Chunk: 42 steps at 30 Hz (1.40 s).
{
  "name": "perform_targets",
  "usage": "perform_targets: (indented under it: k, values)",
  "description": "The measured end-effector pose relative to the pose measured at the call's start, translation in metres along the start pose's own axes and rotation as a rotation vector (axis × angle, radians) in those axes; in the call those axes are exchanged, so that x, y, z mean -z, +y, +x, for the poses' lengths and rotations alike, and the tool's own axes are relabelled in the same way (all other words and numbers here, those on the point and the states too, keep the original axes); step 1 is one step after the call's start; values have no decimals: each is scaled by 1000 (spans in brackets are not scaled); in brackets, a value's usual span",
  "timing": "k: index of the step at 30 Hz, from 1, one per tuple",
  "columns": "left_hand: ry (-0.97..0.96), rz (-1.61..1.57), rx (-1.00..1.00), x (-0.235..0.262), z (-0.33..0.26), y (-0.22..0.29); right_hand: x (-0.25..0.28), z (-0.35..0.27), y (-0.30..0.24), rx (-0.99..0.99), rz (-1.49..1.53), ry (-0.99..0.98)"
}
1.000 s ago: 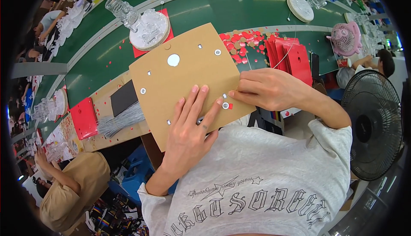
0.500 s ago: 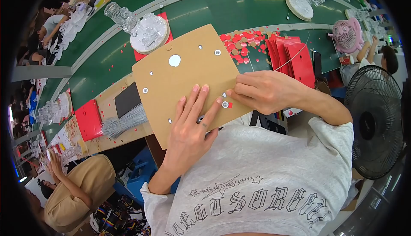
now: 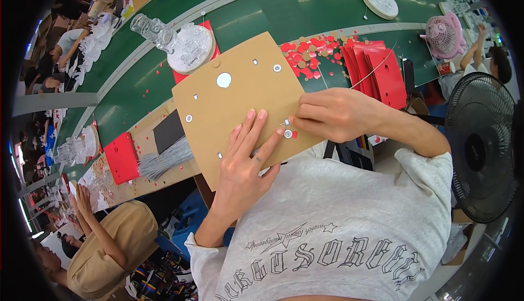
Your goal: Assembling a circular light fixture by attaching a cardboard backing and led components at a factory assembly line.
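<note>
A brown cardboard sheet [image 3: 234,104] with small punched holes and one white round hole lies tilted on the bench edge in front of me. My left hand [image 3: 245,159] rests flat on its lower part, fingers spread and pressing it down. My right hand [image 3: 333,115] sits at the sheet's right edge, its fingertips pinched together at a small metal eyelet [image 3: 287,133] beside a red tab. What the fingertips pinch is too small to tell.
Red paper scraps [image 3: 305,55] and stacked red cards [image 3: 376,72] lie right of the sheet. A clear glass piece on a white round base [image 3: 188,47] stands behind it. A bundle of silver wires [image 3: 164,159], a black fan [image 3: 483,148] and a seated person [image 3: 103,246] are nearby.
The cardboard sheet and both hands stay almost still. My right fingertips have shifted slightly along the sheet's right edge.
</note>
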<state>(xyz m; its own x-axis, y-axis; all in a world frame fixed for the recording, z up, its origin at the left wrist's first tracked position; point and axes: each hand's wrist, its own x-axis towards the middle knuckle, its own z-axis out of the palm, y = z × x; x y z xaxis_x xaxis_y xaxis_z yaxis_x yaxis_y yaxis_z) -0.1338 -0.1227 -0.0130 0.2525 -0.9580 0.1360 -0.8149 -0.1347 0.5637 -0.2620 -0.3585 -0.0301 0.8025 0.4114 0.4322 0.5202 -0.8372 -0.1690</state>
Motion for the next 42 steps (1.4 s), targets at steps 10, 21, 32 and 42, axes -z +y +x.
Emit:
perform_targets:
  k: [10, 21, 32, 42]
  values:
    - [9, -1, 15, 2, 2, -2, 9, -1, 1, -72, -30, -21]
    - [48, -205, 191, 17, 21, 6, 0, 5, 2, -7, -11, 30]
    - [-135, 135, -287, 12, 55, -13, 2, 8, -29, -250, 99, 6]
    - [-73, -6, -187, 33, 34, -27, -15, -14, -25, -395, 36, 151]
